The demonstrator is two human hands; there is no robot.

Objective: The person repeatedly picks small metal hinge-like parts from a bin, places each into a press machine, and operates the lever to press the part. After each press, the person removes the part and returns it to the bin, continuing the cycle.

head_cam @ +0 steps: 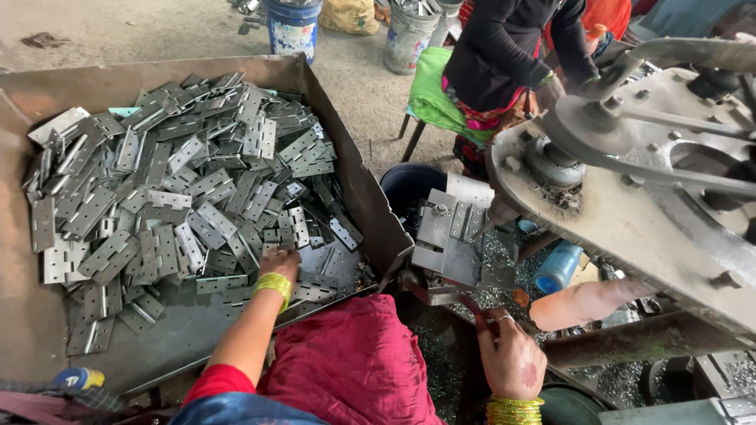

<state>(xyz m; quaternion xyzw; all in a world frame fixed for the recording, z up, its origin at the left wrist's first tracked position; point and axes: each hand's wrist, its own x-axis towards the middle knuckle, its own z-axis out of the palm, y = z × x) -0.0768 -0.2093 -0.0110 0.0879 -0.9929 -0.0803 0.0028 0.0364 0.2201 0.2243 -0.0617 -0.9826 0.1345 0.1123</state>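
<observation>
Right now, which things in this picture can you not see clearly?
Head view only:
- Left hand: fingers buried among the metal hinges, so its grip is unclear.
- Right hand: fingertips hidden behind the press fixture.
- Co-worker: cut off by the top edge.
- Blue bucket: top cropped.

Soft daylight fills my view, brightest on the concrete floor (157, 27) at the top, dimmer down by my lap. No hard shadows; only a dull shade under the press machine (630, 220). The heap of metal hinge plates (181, 189) throws small pale glints, none blown out. The wide lens bends the tray's rim (346, 157) and stretches things at the edges. My right hand (510, 358) is slightly soft; the nearest bottom-edge cloth is out of focus.
</observation>
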